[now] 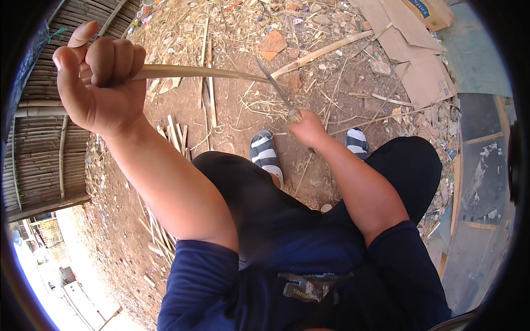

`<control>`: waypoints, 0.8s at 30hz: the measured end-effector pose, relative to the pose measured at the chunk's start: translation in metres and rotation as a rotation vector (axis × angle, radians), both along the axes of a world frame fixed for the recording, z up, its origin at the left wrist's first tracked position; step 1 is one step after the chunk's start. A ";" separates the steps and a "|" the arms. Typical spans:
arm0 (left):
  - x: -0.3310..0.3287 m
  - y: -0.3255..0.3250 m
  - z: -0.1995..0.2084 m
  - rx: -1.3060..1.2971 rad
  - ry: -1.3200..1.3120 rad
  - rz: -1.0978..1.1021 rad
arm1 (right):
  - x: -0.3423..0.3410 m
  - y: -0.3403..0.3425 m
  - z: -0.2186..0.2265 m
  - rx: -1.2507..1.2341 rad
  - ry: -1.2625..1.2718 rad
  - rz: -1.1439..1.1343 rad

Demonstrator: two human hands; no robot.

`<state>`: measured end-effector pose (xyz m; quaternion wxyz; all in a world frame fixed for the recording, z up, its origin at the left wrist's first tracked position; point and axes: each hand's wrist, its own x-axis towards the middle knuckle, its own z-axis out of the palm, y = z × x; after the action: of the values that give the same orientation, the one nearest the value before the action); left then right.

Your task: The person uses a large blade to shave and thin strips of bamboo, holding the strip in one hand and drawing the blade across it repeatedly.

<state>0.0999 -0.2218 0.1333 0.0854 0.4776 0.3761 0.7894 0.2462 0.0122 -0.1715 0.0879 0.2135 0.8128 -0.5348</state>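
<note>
My left hand (102, 83) is raised at the upper left, its fingers wrapped round one end of a long bamboo strip (193, 71). The strip runs to the right and bends slightly downward toward its far end. Lower and nearer the middle, my right hand (308, 130) grips the handle of a knife (277, 91). Its narrow blade points up and to the left, crossing the strip near the strip's right end. Whether the edge touches the strip or only passes over it, I cannot tell.
Several split bamboo pieces (175, 135) lie on the dirt left of my sandal (265, 151). A longer bamboo piece (326, 51) rests beyond the knife, near a broken brick (271, 44). Flattened cardboard (422, 77) lies at the right; a woven bamboo wall (41, 151) stands at the left.
</note>
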 end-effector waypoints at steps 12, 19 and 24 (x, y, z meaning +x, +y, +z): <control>-0.002 -0.001 -0.006 0.018 -0.027 -0.010 | -0.011 -0.010 0.032 0.007 0.149 0.082; -0.001 -0.003 -0.004 0.057 -0.029 0.024 | 0.000 0.006 -0.011 0.024 -0.069 0.020; -0.002 -0.001 -0.004 0.033 -0.118 0.037 | -0.008 -0.017 0.036 0.122 0.310 0.027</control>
<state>0.0983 -0.2231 0.1294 0.0848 0.4245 0.3659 0.8238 0.2378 -0.0048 -0.1350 -0.0443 0.1224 0.8504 -0.5097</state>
